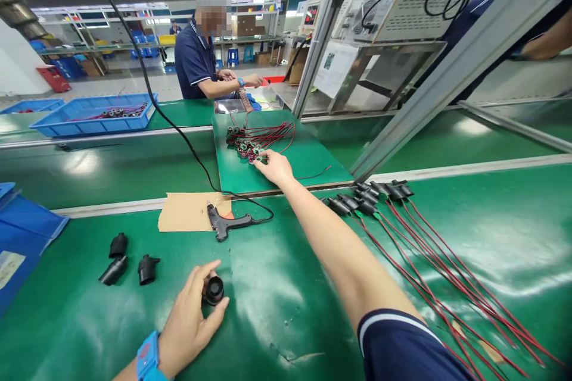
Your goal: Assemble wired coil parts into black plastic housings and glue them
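Note:
My left hand (194,303) is closed around a black plastic housing (214,290), its round opening facing up, low over the green bench. My right hand (276,166) reaches forward to the raised green board, with thumb and fingers pinched on a small round circuit board (257,159) at the near end of a pile. Red and black wires (277,133) trail from the pile to the right. Several similar black housings (146,269) stand or lie left of my left hand. The fingertips of my right hand partly hide what they grip.
A glue gun (223,223) rests on cardboard (179,212), its black cable running upward. Wired black housings (366,196) lie at right. A blue bin (22,238) stands left; a blue tray (93,122) sits beyond. A metal post (429,83) slants at right. A co-worker (196,59) works opposite.

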A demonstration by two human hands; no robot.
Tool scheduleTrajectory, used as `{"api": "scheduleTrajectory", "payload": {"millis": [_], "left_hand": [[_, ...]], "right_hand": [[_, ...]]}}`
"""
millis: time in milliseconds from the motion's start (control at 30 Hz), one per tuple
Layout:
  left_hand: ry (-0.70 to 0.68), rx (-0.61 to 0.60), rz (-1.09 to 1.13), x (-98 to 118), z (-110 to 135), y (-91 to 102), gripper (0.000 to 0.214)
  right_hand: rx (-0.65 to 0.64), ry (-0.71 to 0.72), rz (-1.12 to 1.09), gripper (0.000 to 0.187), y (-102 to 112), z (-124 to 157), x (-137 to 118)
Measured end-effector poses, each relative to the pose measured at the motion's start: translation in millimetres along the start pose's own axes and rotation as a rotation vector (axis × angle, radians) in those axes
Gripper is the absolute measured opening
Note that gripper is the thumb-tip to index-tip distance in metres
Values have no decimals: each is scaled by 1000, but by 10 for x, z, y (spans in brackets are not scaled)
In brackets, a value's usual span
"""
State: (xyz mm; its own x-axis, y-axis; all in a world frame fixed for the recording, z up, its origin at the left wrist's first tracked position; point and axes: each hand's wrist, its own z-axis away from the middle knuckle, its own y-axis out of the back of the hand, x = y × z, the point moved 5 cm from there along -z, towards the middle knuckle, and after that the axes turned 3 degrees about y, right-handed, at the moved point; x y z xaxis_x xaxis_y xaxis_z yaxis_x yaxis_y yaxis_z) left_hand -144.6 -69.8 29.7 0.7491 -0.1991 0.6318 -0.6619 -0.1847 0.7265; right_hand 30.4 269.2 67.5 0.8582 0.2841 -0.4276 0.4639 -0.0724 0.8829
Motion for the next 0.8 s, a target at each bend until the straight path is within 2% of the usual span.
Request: {"api": "scheduleTrajectory", "payload": {"millis": [133, 300, 567, 800], "left_hand": [[39, -60, 37, -11, 19, 7, 28], [128, -65, 97, -84, 18, 52, 20], [347, -150, 302, -108, -27, 19, 25], [359, -197, 354, -71, -16, -24, 24]], "right_hand": [[-17, -96, 33, 38, -56, -48, -98], [-10, -49, 52, 35, -124, 10, -235], [-58, 102, 32, 36, -49, 252, -196], [-75, 122, 1, 33, -92, 229, -254]]}}
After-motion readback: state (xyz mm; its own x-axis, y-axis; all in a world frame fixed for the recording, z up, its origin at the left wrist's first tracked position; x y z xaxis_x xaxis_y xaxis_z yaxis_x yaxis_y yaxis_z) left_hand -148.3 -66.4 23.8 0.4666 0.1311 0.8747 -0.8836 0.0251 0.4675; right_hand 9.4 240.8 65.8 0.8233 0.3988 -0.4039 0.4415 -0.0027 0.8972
